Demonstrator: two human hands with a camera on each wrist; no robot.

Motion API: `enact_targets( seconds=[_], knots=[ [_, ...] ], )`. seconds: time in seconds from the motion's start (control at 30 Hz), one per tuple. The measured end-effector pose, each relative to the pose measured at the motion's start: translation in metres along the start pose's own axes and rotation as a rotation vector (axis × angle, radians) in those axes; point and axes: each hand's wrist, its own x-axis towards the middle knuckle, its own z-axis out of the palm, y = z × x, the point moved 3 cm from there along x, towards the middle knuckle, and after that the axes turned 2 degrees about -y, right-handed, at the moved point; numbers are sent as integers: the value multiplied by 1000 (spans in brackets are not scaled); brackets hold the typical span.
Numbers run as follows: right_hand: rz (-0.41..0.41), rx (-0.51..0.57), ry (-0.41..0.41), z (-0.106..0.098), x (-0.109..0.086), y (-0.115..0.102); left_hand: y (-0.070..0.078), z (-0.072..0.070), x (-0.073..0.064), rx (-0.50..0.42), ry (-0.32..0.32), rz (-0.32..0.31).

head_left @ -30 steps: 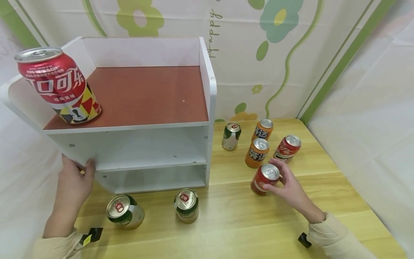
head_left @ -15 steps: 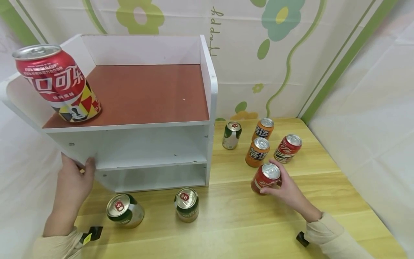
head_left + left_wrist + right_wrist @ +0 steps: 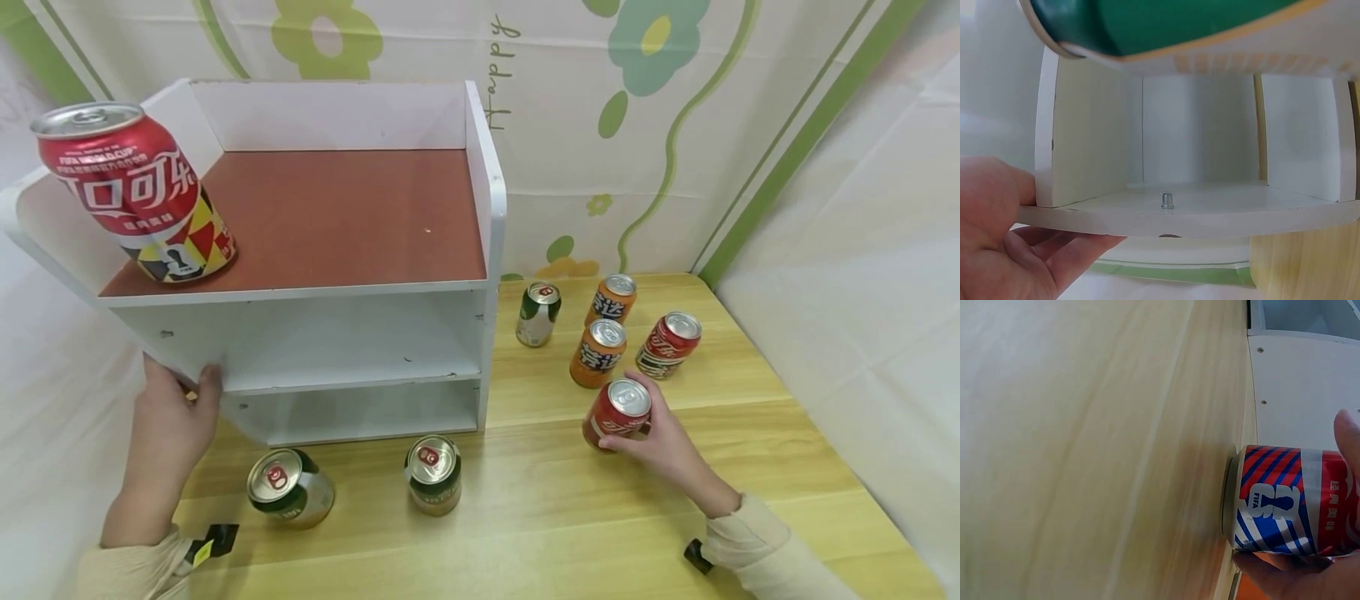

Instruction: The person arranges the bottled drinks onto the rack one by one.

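Note:
My left hand (image 3: 174, 417) grips the left side panel of a small white shelf unit (image 3: 352, 333) with a red-brown top. In the left wrist view, the fingers (image 3: 1079, 256) reach along the panel's outer side. My right hand (image 3: 663, 437) holds a red cola can (image 3: 618, 414) standing on the table, thumb at its front and fingers around its far side. The right wrist view shows this can (image 3: 1279, 500) with blue and white stripes near its base. A second red cola can (image 3: 135, 196) stands at the left of the unit's top.
Two green-and-white cans (image 3: 291, 489) stand before the unit; a third such can (image 3: 538, 315) is to its right. Two orange soda cans (image 3: 597, 354) and another red cola can (image 3: 668, 345) stand behind my right hand. Hanging cloth (image 3: 555, 167) surrounds the wooden table (image 3: 540, 517).
My right thumb and fingers have settled more closely around the red cola can, the hand shifting slightly left. My left hand has stayed on the shelf unit.

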Motion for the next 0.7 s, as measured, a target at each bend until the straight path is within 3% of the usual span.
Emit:
enact_targets(
  seconds=[0.4, 0.7],
  knots=[
    [-15, -74, 44, 3, 0, 3, 1, 0, -1, 1, 4, 2],
    [20, -96, 37, 2, 0, 0, 2, 0, -1, 3, 4, 4]
  ],
)
